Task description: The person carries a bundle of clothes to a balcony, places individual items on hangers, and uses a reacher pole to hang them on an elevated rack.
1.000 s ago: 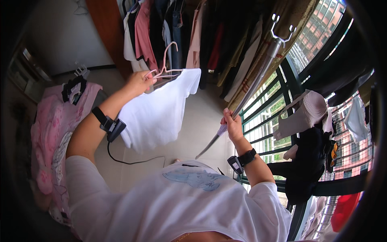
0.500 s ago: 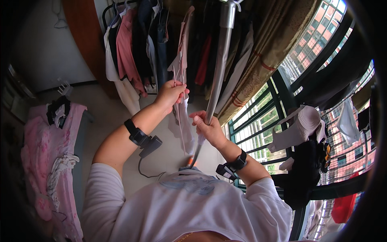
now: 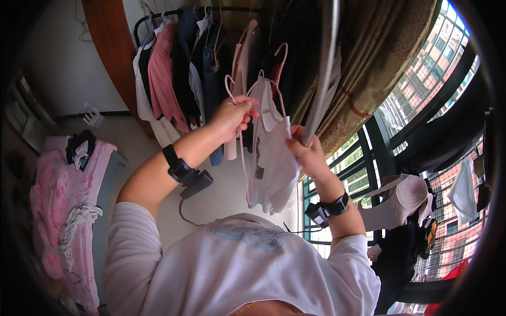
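Note:
My left hand (image 3: 234, 118) is closed, pinching a thin pale pink clothes hanger (image 3: 242, 152) whose hook stands up beside the fingers. Right of it hangs a small white sleeveless garment (image 3: 274, 168), turned broadside. A second pink hanger (image 3: 279, 87) rises behind and above its top edge. My right hand (image 3: 310, 155) is wrapped round the lower part of a long metal pole (image 3: 324, 73). Its thumb and fingertips lie against the garment's right edge; whether they grip the cloth too, I cannot tell.
A black clothes rack (image 3: 211, 8) full of hanging clothes stands ahead. At the left, pink bedding-like cloth (image 3: 58, 189) covers a low piece of furniture. A patterned curtain (image 3: 363, 79) and a barred window (image 3: 358, 168) with hung laundry, including a pale bra (image 3: 403, 197), line the right.
The white garment has turned from edge-on to broadside and spread between my hands. My right hand and the pole have moved right, the hand also upward. My left hand has shifted slightly.

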Demonstrator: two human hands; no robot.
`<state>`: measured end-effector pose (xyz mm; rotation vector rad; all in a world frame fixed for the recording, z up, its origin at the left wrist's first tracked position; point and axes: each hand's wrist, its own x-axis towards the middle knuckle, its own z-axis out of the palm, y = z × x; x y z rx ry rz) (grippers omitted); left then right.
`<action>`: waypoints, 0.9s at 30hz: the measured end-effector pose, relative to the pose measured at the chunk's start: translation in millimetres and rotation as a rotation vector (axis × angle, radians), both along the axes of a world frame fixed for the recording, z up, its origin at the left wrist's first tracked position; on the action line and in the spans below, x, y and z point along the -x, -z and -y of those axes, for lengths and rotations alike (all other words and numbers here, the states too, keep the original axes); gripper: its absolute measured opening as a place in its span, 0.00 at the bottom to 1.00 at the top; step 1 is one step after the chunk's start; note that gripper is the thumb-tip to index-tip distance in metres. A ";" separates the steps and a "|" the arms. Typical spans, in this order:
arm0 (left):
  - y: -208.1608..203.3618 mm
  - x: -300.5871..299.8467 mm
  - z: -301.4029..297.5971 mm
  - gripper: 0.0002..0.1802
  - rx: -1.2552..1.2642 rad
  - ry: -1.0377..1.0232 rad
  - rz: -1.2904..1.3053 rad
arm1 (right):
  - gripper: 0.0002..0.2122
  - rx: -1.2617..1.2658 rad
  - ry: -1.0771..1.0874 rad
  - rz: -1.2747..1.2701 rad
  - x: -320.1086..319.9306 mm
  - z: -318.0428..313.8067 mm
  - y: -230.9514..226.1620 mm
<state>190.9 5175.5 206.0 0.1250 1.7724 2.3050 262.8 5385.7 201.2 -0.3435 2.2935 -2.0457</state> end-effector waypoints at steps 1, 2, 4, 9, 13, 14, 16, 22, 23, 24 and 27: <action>-4.4 7.9 7.3 0.10 0.009 -0.004 0.001 | 0.06 0.005 0.014 -0.032 11.1 -8.0 -4.6; -6.3 15.7 15.8 0.10 0.005 -0.008 0.029 | 0.06 0.010 0.014 -0.021 23.2 -12.8 -5.6; -7.9 29.0 35.6 0.10 0.098 -0.007 0.059 | 0.07 0.046 0.039 -0.100 49.9 -18.3 -9.2; -3.1 56.1 90.2 0.12 0.184 0.082 0.079 | 0.07 0.027 0.094 -0.071 113.6 0.6 -27.0; -2.0 85.5 121.5 0.12 0.200 0.085 0.074 | 0.08 0.077 0.157 -0.082 171.1 29.0 -52.3; -3.7 94.2 128.8 0.12 0.195 0.079 0.090 | 0.08 0.069 0.188 -0.088 194.0 32.6 -55.5; -2.4 113.9 146.4 0.12 0.177 0.081 0.095 | 0.08 0.053 0.218 -0.103 233.2 45.4 -72.2; 1.0 151.4 192.3 0.11 0.216 0.190 0.070 | 0.07 -0.008 0.297 -0.182 342.2 83.9 -118.9; 2.1 153.2 199.3 0.11 0.254 0.204 0.094 | 0.07 -0.006 0.302 -0.177 359.0 88.1 -116.9; 3.7 155.6 205.7 0.11 0.244 0.236 0.093 | 0.08 -0.060 0.280 -0.173 374.8 91.8 -113.9; 8.1 168.8 227.9 0.11 0.248 0.315 0.079 | 0.09 -0.192 0.351 -0.227 397.1 112.9 -106.6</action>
